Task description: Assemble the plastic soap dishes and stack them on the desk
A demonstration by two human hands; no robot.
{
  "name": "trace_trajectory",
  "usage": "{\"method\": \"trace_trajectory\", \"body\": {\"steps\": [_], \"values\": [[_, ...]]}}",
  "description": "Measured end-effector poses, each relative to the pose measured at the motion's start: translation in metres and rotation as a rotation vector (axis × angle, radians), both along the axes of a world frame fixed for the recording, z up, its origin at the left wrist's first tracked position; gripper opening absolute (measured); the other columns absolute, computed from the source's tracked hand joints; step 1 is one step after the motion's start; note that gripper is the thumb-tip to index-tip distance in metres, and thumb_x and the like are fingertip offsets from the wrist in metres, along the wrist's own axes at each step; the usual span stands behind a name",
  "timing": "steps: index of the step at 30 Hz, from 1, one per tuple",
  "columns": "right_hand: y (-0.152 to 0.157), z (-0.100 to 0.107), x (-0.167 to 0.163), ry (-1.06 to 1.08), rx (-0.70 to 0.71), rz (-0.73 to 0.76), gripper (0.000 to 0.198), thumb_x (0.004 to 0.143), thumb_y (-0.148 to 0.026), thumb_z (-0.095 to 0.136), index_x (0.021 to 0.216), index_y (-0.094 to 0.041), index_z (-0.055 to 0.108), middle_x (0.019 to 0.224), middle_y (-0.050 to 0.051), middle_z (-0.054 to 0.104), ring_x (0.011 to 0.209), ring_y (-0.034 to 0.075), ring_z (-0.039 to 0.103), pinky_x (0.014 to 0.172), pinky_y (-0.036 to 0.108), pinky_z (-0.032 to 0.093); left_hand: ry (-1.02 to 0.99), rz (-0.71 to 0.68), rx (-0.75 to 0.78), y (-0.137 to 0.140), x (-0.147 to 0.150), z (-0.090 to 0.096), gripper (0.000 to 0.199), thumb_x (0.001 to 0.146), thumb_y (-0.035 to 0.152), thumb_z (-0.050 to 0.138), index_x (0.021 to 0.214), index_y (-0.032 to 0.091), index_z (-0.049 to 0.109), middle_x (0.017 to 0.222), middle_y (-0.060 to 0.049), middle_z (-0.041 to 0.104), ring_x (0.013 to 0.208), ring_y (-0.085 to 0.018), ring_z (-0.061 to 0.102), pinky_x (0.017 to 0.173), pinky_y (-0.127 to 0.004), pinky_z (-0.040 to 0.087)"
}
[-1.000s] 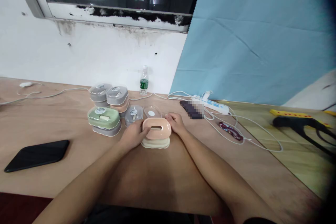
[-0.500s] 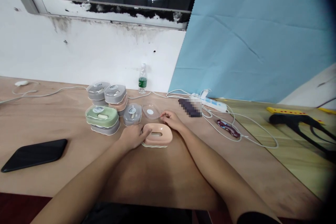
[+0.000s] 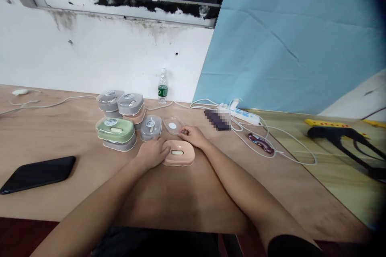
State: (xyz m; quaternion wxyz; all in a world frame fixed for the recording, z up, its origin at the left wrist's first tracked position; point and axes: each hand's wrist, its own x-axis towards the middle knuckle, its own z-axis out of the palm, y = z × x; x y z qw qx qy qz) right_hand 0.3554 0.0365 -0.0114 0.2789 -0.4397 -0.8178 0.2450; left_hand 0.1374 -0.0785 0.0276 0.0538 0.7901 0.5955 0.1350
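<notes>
A peach soap box (image 3: 184,155) without its cover sits on the table in front of me, a pale piece showing in its oval slot. My left hand (image 3: 153,152) is at its left end, with the thumb on the rim and the other fingers partly hidden. Behind the box lies a clear plastic lid (image 3: 176,123) with a round white sticker. The fingers of my right hand (image 3: 193,135) pinch the lid's near right edge. Close behind my left hand stands a grey soap box (image 3: 150,128) with its clear lid on.
Stacked lidded boxes, a green one (image 3: 116,131) among them, stand at the left. A black phone (image 3: 39,173) lies nearer me. A water bottle (image 3: 163,88) is by the wall. To the right are a power strip (image 3: 245,115), loose cables and a maroon patterned item (image 3: 261,145).
The peach box's insert now sits lower and level, and a pale piece fills the slot that looked brown before. My right hand has closed on the clear lid's edge.
</notes>
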Motion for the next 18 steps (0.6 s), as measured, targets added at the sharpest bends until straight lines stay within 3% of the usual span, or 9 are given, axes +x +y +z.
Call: {"method": "trace_trajectory", "body": {"steps": [5,9,14,18], "values": [[0.000,-0.001,-0.002,0.016,0.012,-0.020,0.023,0.074,-0.039,0.067,0.083,-0.019,0.061,0.058,-0.005,0.054,0.053,0.010,0.047,0.052,0.022,0.031,-0.136,-0.231,0.186,-0.002,0.004,0.003,0.044,0.088,0.050,0.046,0.119,0.020,0.056,0.112,-0.010,0.059,0.103,-0.025,0.057,0.091,-0.039,0.044],[-0.002,-0.001,-0.002,0.101,0.107,-0.135,0.038,0.064,-0.044,0.075,0.086,-0.020,0.055,0.060,-0.007,0.049,0.054,0.010,0.044,0.053,0.022,0.032,-0.146,-0.362,0.145,-0.001,0.005,0.000,0.051,0.086,0.054,0.050,0.125,0.021,0.052,0.121,-0.011,0.056,0.107,-0.026,0.056,0.094,-0.041,0.043],[-0.002,0.002,-0.001,0.332,0.202,-0.226,0.039,0.075,-0.058,0.063,0.081,-0.022,0.049,0.059,-0.006,0.042,0.053,0.011,0.041,0.054,0.024,0.035,-0.148,-0.251,0.141,0.002,0.004,-0.008,0.054,0.086,0.057,0.047,0.124,0.019,0.050,0.119,-0.012,0.059,0.108,-0.027,0.056,0.093,-0.041,0.044],[-0.002,0.003,-0.001,0.536,0.016,-0.223,0.049,0.083,-0.071,0.036,0.079,-0.022,0.045,0.057,-0.003,0.044,0.047,0.011,0.041,0.046,0.024,0.035,-0.230,-0.111,0.217,0.003,0.001,-0.005,0.065,0.088,0.056,0.044,0.137,0.014,0.035,0.133,-0.016,0.050,0.122,-0.028,0.048,0.101,-0.041,0.038]]}}
